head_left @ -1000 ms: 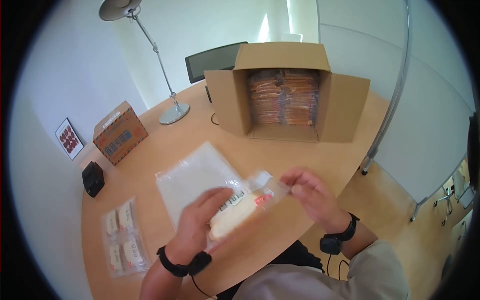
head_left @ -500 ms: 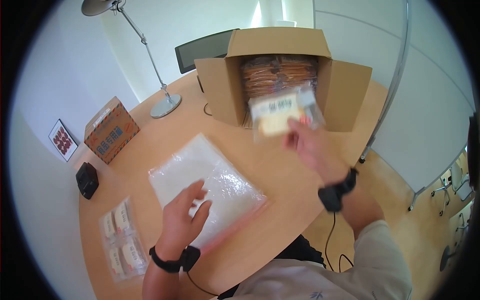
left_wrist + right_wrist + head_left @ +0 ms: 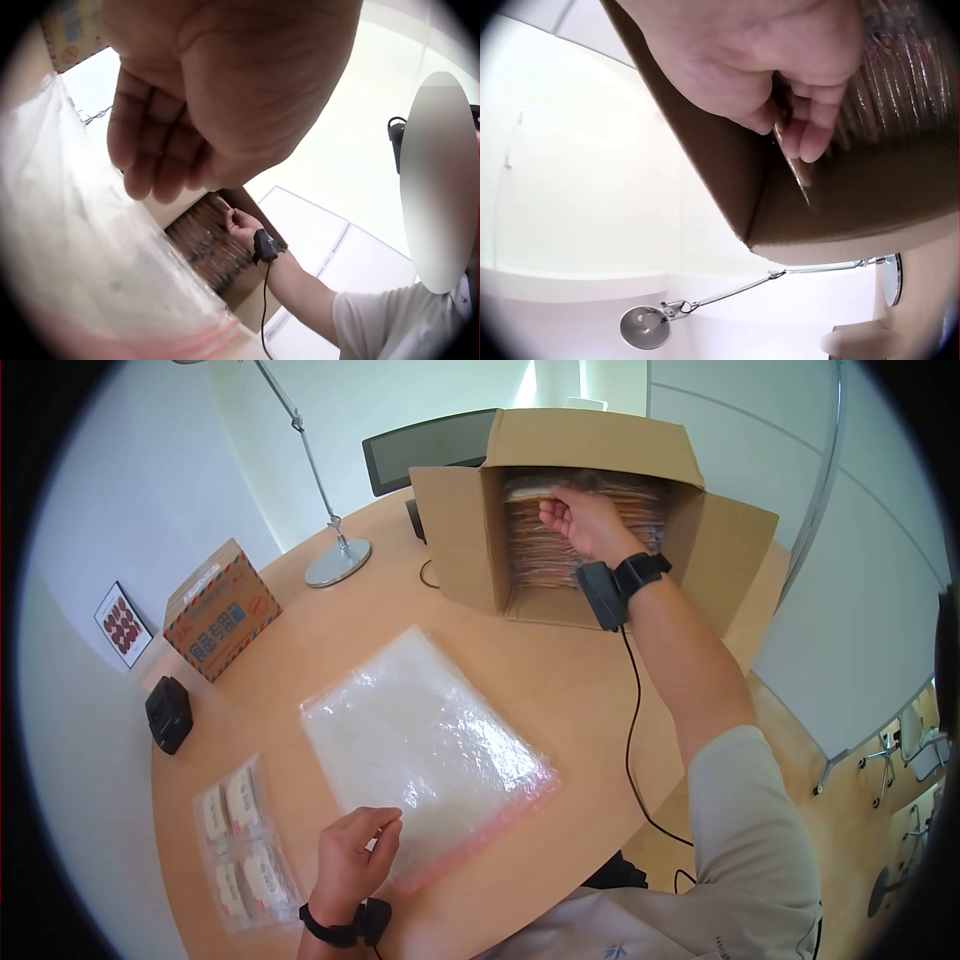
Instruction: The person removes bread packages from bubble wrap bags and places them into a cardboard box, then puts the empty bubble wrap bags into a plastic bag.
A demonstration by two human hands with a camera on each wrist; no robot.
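The right hand [image 3: 590, 525] is inside the open cardboard box [image 3: 455, 550], above a stack of packets [image 3: 540, 550] in clear wrap. In the right wrist view the right hand [image 3: 757, 67] pinches one thin packet [image 3: 796, 169] between thumb and fingers, seen edge-on. Over the near left part of a flat pile of clear plastic bags [image 3: 410, 730] hovers the left hand [image 3: 352, 855], holding nothing, its fingers loosely bent. The left wrist view shows the left hand [image 3: 217, 97] with its fingers hanging loosely curled beside the bags [image 3: 97, 225].
Clear-wrapped white packs [image 3: 243, 845] lie at the table's left. Behind them stand a black device [image 3: 169, 715] and a smaller printed box [image 3: 222, 610]. A lamp [image 3: 338, 563] and a monitor [image 3: 425, 452] are at the back; a cable [image 3: 630, 750] hangs from the right wrist.
The right hand has carried the packet away from over the bags and up into the box. The left hand has let go of the packet and drawn back toward the near edge.
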